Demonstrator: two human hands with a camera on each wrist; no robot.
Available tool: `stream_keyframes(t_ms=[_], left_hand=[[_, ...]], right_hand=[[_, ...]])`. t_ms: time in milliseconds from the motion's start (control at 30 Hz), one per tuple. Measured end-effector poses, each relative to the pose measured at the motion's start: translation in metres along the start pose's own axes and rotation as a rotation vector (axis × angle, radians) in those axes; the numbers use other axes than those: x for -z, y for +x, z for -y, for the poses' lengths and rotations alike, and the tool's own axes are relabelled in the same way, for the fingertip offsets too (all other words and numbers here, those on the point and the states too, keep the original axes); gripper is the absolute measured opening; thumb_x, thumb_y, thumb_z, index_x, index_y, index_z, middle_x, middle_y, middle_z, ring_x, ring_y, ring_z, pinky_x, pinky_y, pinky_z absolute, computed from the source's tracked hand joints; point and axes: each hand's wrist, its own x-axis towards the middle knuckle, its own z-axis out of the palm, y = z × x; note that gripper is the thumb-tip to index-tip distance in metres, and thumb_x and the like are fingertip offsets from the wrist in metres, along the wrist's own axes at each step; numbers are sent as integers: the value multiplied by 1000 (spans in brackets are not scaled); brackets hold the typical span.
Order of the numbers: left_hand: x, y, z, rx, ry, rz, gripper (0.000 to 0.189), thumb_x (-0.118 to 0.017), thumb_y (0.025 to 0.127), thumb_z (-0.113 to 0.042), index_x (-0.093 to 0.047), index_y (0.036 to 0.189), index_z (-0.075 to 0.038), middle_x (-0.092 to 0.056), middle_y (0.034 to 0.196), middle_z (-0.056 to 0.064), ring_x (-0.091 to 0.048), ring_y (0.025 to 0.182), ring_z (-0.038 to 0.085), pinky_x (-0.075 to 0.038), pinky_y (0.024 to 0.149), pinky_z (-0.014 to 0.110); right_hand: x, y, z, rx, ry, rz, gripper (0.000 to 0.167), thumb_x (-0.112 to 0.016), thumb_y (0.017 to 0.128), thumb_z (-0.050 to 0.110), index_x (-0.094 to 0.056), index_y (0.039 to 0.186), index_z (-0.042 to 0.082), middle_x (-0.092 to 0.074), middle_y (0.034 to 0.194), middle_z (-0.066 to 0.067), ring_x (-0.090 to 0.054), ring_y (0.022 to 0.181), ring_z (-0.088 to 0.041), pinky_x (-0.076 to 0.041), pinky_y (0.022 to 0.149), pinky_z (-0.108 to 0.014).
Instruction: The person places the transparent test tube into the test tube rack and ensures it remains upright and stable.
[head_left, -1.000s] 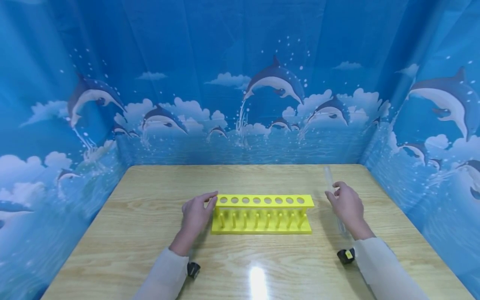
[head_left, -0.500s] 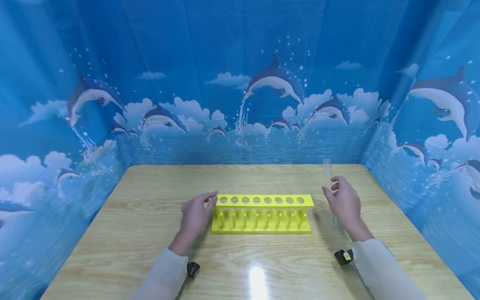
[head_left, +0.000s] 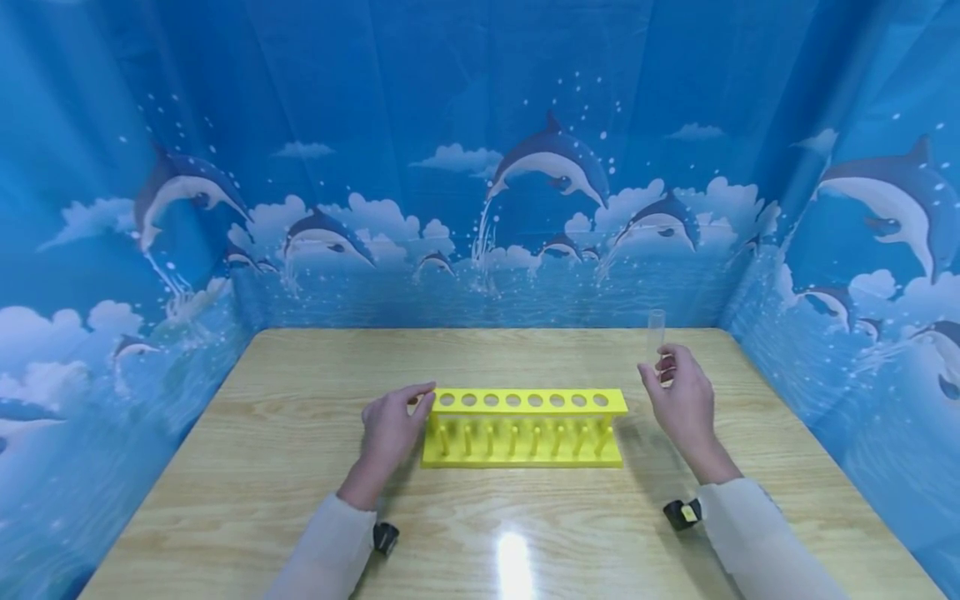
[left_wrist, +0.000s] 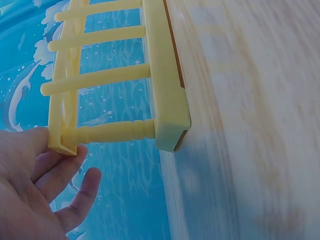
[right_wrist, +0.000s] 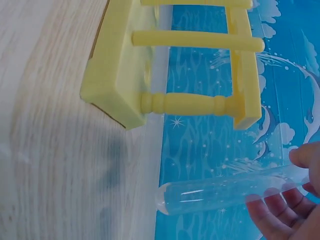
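A yellow test tube rack [head_left: 525,460] stands upright in the middle of the table, a row of round holes in its top bar and pegs along its base. My left hand [head_left: 390,429] pinches the left end of that top bar between thumb and fingers. To the right of the rack, my right hand [head_left: 686,404] holds a clear glass test tube [right_wrist: 215,196] nearly upright by its upper part. The tube's rounded end points down in the right wrist view, close over the table. Its mouth rises above my fingers in the head view.
The wood-grain table [head_left: 315,375] has a bright light reflection near its front. Blue dolphin-print curtains [head_left: 420,208] enclose the back and both sides. Each wrist carries a small black camera, such as the right wrist camera [head_left: 682,514].
My right hand has shifted a little left and up, and the test tube has swung from slanted to nearly upright. My left hand and the rack have stayed put.
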Motion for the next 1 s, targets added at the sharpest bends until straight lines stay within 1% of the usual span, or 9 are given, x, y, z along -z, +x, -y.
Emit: stream_keyframes(t_ms=[67, 133, 233, 300, 367, 567, 767, 867, 1000], left_hand=[[0, 0, 1, -8, -3, -3, 26, -63, 95, -30, -69, 120, -24, -72, 111, 3, -65, 101, 21, -33, 96, 52], [-1, 0, 1, -13, -7, -5, 26, -64, 95, -29, -69, 120, -23, -72, 109, 3, -65, 100, 21, -33, 96, 52], [-1, 0, 2, -23, -14, -8, 27, -64, 95, -29, -70, 120, -22, -73, 108, 4, -65, 98, 21, -33, 96, 52], [-1, 0, 2, -27, -19, -11, 27, -64, 95, -29, -70, 120, -22, -73, 107, 4, -65, 98, 21, -33, 96, 53], [0, 0, 3, -30, -23, -13, 27, -64, 95, -29, -70, 120, -22, -73, 106, 4, -65, 97, 21, -33, 97, 53], [0, 0, 3, -32, -22, -11, 27, -64, 95, -29, -69, 120, -22, -73, 106, 4, -65, 97, 20, -33, 96, 53], [-1, -1, 3, -36, -27, -14, 27, -64, 95, -29, -69, 121, -22, -73, 105, 3, -65, 95, 20, -33, 96, 53], [-1, -1, 3, -39, -31, -15, 27, -64, 95, -29, -69, 121, -22, -73, 105, 4, -65, 95, 20, -33, 97, 53], [0, -2, 3, -36, -41, -15, 27, -64, 95, -29, -69, 121, -22, -73, 107, 5, -65, 96, 21, -33, 98, 53]], right_hand=[[0, 0, 2, 7, 4, -16, 33, -68, 91, 15, -54, 115, -3, -62, 92, -17, -64, 79, -31, -52, 69, -39], [-1, 0, 3, 15, 16, -33, 33, -69, 90, 14, -55, 115, -3, -62, 91, -16, -64, 78, -29, -52, 65, -26], [-3, -1, 5, 27, 44, -54, 33, -70, 90, 13, -55, 114, -4, -61, 90, -15, -63, 78, -27, -43, 62, -8], [-4, -2, 6, 38, 68, -67, 33, -70, 89, 12, -54, 114, -4, -61, 89, -15, -62, 78, -27, -38, 62, -2], [-5, -4, 7, 52, 83, -75, 33, -70, 90, 12, -54, 114, -4, -60, 89, -15, -62, 79, -26, -36, 62, 1], [-7, -8, 9, 99, 115, -111, 33, -71, 89, 11, -54, 114, -4, -58, 88, -14, -62, 80, -25, -35, 64, 3], [-9, -10, 10, 163, 170, -184, 31, -71, 87, 4, -54, 111, -7, -57, 87, -15, -60, 79, -23, -39, 68, 1], [-10, -11, 10, 201, 200, -227, 31, -71, 85, 0, -54, 109, -8, -57, 86, -16, -58, 79, -16, -42, 70, -1], [-11, -12, 11, 244, 259, -266, 29, -71, 83, -6, -54, 107, -10, -56, 87, -16, -53, 84, -4, -44, 72, -3]])
